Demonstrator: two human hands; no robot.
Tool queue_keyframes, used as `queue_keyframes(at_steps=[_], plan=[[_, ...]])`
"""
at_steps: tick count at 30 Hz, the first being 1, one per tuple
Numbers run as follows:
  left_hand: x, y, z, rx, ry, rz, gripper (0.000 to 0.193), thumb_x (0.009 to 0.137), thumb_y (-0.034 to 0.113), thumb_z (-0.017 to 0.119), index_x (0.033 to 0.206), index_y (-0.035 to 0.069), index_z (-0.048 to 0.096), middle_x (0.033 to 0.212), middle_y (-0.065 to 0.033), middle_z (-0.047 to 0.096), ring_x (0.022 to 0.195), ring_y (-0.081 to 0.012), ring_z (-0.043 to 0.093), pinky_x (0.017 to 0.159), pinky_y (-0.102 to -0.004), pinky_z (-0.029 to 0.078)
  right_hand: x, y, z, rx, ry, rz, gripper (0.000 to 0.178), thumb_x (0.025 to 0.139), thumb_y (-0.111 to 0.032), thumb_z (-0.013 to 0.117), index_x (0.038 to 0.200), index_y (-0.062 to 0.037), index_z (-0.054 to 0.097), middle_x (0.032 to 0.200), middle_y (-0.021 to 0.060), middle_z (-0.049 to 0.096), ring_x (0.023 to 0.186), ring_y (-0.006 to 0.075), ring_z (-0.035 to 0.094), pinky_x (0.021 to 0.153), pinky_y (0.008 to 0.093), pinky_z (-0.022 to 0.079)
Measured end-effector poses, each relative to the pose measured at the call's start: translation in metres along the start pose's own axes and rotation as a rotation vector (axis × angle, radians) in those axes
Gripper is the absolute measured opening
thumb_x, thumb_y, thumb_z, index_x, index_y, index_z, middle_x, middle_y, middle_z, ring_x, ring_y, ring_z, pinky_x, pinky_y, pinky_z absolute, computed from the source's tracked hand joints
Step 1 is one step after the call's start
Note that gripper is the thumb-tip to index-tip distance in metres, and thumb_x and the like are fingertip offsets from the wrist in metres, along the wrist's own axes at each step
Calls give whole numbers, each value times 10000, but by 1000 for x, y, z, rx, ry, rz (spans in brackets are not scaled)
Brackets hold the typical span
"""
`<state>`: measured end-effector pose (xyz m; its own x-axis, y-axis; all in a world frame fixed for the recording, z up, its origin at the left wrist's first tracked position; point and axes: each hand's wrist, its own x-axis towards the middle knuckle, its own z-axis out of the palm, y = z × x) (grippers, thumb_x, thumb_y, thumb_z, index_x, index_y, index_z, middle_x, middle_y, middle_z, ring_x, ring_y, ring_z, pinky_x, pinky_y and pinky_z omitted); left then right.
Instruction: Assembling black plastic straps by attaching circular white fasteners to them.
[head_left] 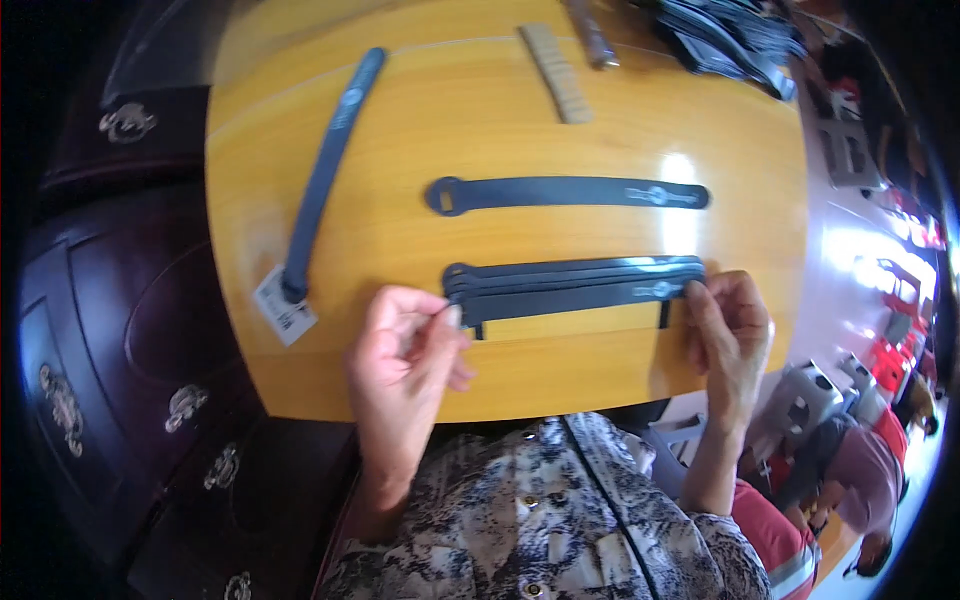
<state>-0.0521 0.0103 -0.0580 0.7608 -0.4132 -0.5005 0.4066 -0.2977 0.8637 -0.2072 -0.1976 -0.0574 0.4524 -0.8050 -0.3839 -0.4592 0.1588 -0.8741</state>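
Close to me on the yellow table (560,390), several black straps (570,285) lie side by side in an overlapping row, with slotted rounded heads at the left. My left hand (405,350) is closed, thumb and fingers pinching the nearest strap at its head end. At the opposite end, my right hand (732,325) pinches the strap's tip. Two short dark pieces poke out below the row, near each hand. Farther away lies a single black strap (570,194) with pale print, parallel to the row. Another black strap (330,175) with a white tag (285,305) slants at the left.
A ridged brown strip (555,75) and a dark slim object (593,38) lie at the far side. A heap of dark straps (730,40) fills the far right corner. Dark wooden cabinets (130,330) stand left; grey stools (800,405) and other people are at right.
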Motion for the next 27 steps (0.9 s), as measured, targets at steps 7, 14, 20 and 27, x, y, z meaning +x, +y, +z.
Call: queue_keyframes(at_steps=[7,14,20,27], plan=[[1,-2,-1,54,5,36,88,902,6,576,949,-7,503,716,-86,617,510,-106,581,435,-212,458,3,1,-1,-25,-45,-46,135,900,-126,651,844,-58,549,586,-38,511,402,10,389,346,172,243],[1,3,-2,51,9,1,84,902,5,572,941,-11,499,692,-77,605,519,-103,581,444,-211,461,8,-7,-5,-145,-128,-32,159,906,-127,640,821,-61,524,592,-24,519,418,16,410,352,174,271],[2,5,-1,104,5,22,70,901,-14,551,935,-15,491,684,-76,597,496,-107,576,423,-214,457,19,-8,-13,-279,-199,-59,166,882,-121,661,826,-69,514,590,-9,532,427,22,427,357,172,288],[-1,1,1,69,-37,69,70,895,-53,513,939,1,514,665,-62,574,504,-102,584,424,-206,464,23,-25,-15,-235,-221,21,166,858,-109,687,876,-88,523,582,-20,556,439,20,457,365,161,302]])
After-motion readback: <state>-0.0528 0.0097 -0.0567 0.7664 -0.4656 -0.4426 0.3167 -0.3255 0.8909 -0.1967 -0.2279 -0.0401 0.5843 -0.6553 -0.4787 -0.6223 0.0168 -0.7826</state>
